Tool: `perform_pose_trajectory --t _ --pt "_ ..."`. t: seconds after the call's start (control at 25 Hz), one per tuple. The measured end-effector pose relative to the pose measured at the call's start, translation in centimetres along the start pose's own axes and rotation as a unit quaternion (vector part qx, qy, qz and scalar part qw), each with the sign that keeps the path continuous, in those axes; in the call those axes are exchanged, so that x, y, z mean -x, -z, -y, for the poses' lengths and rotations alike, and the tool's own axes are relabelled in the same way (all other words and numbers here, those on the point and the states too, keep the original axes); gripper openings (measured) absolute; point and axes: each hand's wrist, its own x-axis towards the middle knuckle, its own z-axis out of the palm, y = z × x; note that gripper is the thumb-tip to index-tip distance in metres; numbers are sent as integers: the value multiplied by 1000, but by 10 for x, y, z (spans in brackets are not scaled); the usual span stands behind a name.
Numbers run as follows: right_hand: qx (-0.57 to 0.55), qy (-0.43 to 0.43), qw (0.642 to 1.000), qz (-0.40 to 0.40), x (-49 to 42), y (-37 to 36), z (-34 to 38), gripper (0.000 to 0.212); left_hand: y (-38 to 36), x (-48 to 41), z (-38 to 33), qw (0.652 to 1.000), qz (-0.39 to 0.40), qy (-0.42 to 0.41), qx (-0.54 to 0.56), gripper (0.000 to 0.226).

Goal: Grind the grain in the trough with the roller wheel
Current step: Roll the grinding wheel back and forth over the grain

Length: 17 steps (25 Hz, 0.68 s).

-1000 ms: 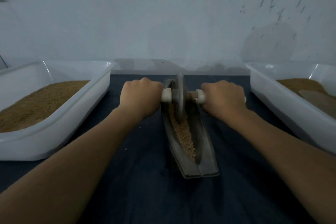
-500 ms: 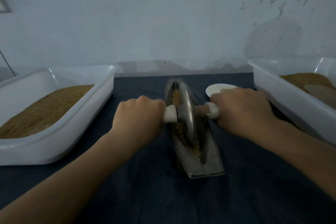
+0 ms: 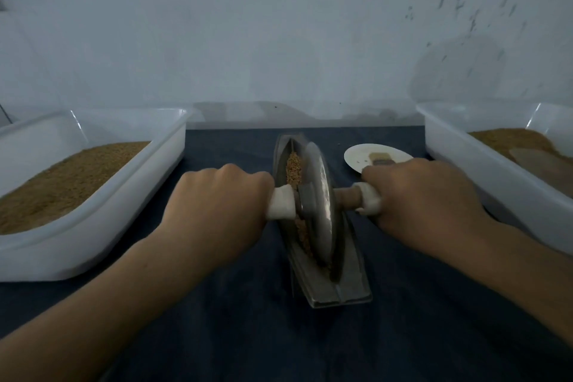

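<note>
Forearms reach in from both lower corners over the dark tabletop [image 3: 418,335]. Between them the metal trough [image 3: 338,291] lies lengthwise. The left hand [image 3: 217,205] and right hand [image 3: 424,198] each have fingers curled tight round a white handle of the roller wheel [image 3: 319,205], which stands on edge in the middle of the trough. Grain [image 3: 293,169] lies in the channel on both sides of the wheel. Beyond the right hand sits a small plate [image 3: 362,155]. A left tray [image 3: 93,242] and a right tray [image 3: 496,183], both white, hold brown grain.
</note>
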Motion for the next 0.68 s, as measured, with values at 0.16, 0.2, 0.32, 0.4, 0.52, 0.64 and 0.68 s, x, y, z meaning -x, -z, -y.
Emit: perform_pose_trajectory --t 0.16,0.2,0.32,0.4,0.52,0.64,0.68 --pt "69 -54 995 40 -36 -25 5 28 -30 -25 -2 995 48 78 -41 27" --pt "41 -81 993 71 -53 -35 5 22 -42 -45 2 993 58 98 -39 12" --pt "-18 -122 981 147 -95 -50 1 13 -50 -92 18 986 131 99 -10 13" --pt "-38 -119 979 161 -88 -47 -1 16 -44 -89 16 990 114 81 -21 13" --pt "39 -75 993 88 -40 -26 1 27 -32 -37 0 997 30 64 -26 21" --pt "50 -2 999 11 -5 7 4 37 -7 4 -5 999 -31 25 -1 53" --pt "45 2 999 6 -5 11 4 39 -7 2 -4 999 -28 25 8 58"
